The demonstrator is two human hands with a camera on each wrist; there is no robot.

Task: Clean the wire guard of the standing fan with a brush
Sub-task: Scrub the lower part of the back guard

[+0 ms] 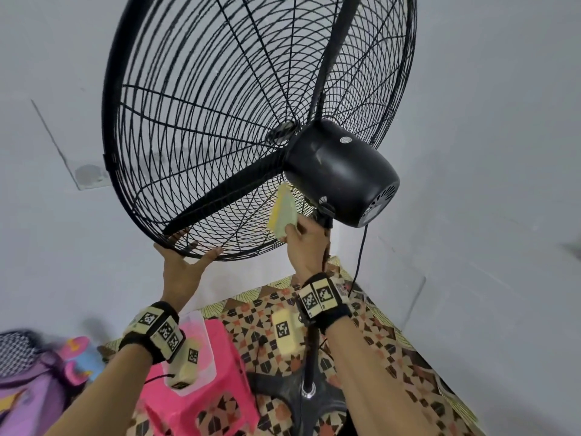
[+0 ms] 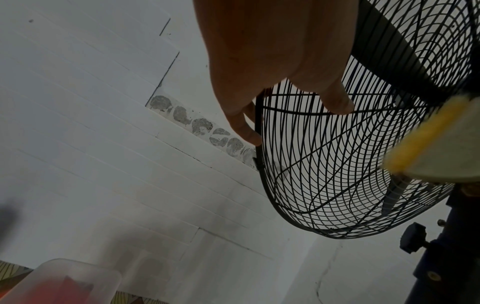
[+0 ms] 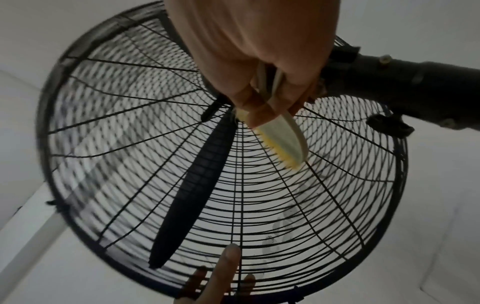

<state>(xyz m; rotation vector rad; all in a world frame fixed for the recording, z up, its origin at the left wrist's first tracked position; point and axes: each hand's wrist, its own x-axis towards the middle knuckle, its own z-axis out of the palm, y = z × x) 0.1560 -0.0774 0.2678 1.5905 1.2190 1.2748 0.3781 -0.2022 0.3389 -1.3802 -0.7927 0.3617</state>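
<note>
A black standing fan tilts upward, its round wire guard [image 1: 201,127] [image 2: 324,164] [image 3: 259,195] filling the upper views, with a black motor housing [image 1: 339,171] at the back. My right hand [image 1: 303,243] [image 3: 259,67] grips a pale green brush with yellow bristles [image 1: 283,212] [image 3: 283,142] [image 2: 436,148]; the bristles lie against the rear guard wires just below the motor. My left hand [image 1: 180,262] [image 2: 272,82] holds the guard's bottom rim, thumb behind it and fingers [image 3: 228,265] in front of it.
The fan pole [image 1: 309,350] and round base [image 1: 298,401] stand on a patterned floor mat [image 1: 371,350]. A pink stool [image 1: 201,401] with a clear plastic container [image 2: 64,281] sits below my left arm. Purple bags [image 1: 28,379] lie at left. White walls surround the corner.
</note>
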